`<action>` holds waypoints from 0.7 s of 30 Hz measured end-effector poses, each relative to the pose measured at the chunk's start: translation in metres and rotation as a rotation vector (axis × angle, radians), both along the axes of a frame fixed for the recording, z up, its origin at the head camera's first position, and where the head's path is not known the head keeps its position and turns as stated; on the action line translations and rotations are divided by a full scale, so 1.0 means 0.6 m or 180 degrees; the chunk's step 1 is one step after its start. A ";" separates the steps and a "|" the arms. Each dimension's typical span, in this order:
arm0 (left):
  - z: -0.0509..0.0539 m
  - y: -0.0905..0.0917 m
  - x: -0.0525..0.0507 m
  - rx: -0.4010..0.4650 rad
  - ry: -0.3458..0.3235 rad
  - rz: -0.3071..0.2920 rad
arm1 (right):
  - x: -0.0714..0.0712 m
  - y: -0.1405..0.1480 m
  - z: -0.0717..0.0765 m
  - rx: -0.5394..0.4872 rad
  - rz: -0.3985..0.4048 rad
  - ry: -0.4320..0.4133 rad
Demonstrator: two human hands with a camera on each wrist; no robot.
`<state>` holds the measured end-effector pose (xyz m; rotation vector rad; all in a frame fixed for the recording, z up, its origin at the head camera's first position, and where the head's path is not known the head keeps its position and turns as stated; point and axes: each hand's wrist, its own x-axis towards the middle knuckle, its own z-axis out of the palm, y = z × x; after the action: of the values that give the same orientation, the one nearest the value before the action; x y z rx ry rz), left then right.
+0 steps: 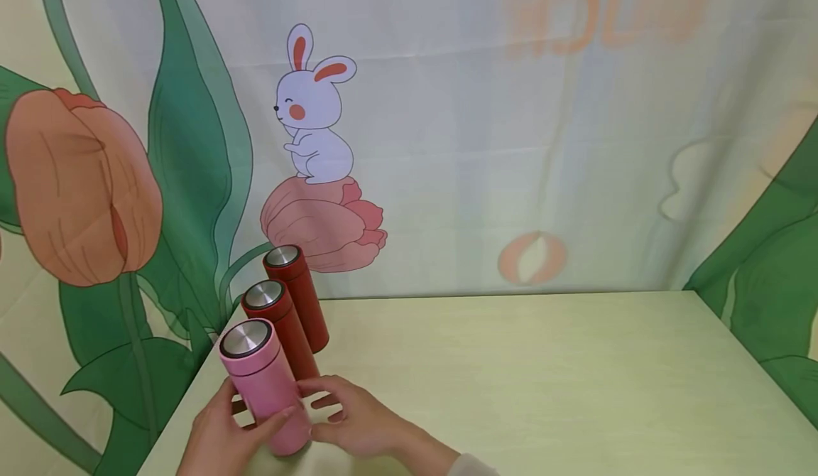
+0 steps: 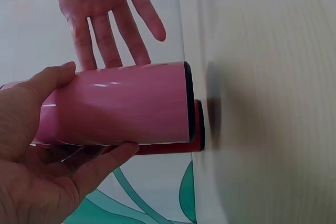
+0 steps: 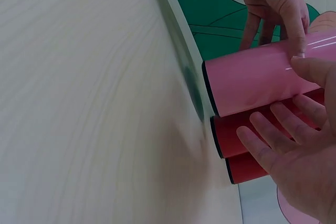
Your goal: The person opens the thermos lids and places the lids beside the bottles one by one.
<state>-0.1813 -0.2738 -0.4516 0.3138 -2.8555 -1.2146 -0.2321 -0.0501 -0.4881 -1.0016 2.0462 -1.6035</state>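
Note:
A pink bottle [image 1: 271,398] with a silver lid stands nearly upright at the table's left side. My left hand [image 1: 224,430] grips it from the left, thumb across its near side; in the left wrist view a narrow gap shows between the pink bottle's base [image 2: 190,103] and the tabletop. On its other side my right hand [image 1: 364,419] has its fingers spread and fairly straight, fingertips at the bottle's wall. The right wrist view shows the right thumb against the pink bottle [image 3: 252,80]. Two red bottles [image 1: 290,334] [image 1: 307,298] stand in a row behind it.
The pale tabletop [image 1: 543,376] stretches to the right of the bottles. Behind it hangs a curtain [image 1: 434,142] printed with tulips and a white rabbit. The table's left edge runs close beside the bottles.

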 end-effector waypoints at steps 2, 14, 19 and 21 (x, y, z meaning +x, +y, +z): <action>0.000 0.007 -0.002 0.0056 0.0003 -0.0036 | -0.003 0.003 -0.003 -0.0080 -0.0046 -0.0071; 0.006 0.063 -0.016 0.0110 0.0123 -0.0212 | -0.022 0.034 -0.019 -0.0443 -0.0339 -0.0307; 0.007 0.089 -0.021 0.0049 0.0414 -0.0242 | -0.025 0.051 -0.018 -0.0539 -0.0529 -0.0306; 0.007 0.099 -0.024 0.0046 0.0526 -0.0254 | -0.026 0.058 -0.017 -0.0554 -0.0610 -0.0266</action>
<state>-0.1956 -0.2144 -0.4474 0.0954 -2.7426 -1.2125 -0.2480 -0.0154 -0.4982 -0.7983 2.0260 -1.9153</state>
